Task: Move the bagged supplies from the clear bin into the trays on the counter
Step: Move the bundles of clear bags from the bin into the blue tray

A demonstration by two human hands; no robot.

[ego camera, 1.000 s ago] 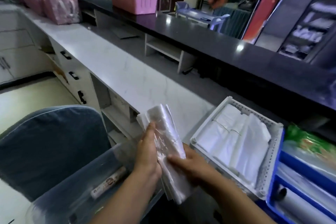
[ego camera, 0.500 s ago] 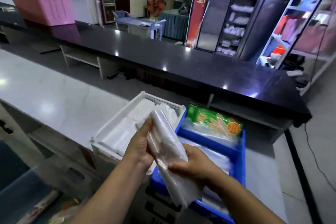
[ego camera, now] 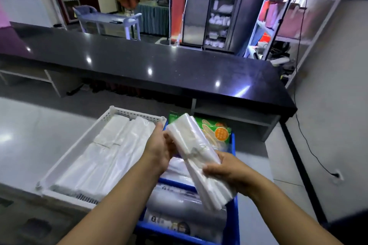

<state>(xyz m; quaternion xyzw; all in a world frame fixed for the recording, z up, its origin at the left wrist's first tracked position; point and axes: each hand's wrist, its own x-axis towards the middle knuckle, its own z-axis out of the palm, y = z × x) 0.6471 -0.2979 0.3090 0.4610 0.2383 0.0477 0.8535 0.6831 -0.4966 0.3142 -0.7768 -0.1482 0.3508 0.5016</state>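
Observation:
A bundle of clear plastic bags (ego camera: 196,153) hangs over the blue tray (ego camera: 232,145), held in both hands. My left hand (ego camera: 159,151) grips its upper left side. My right hand (ego camera: 229,169) grips its lower end from the right. The blue tray holds a green and orange packet (ego camera: 218,130) at the back and wrapped rolls (ego camera: 179,213) at the front. Left of it, the white perforated tray (ego camera: 137,112) holds stacks of white bags (ego camera: 103,159). The clear bin is out of view.
Both trays sit on a pale marble counter (ego camera: 29,137). A raised black counter (ego camera: 159,67) runs behind them. A wall with a cable and socket (ego camera: 336,175) stands close on the right, with shelving (ego camera: 288,12) further back.
The view swung right from the clear bin and chair to the trays. Both hands carried the bag bundle from over the bin to above the blue tray.

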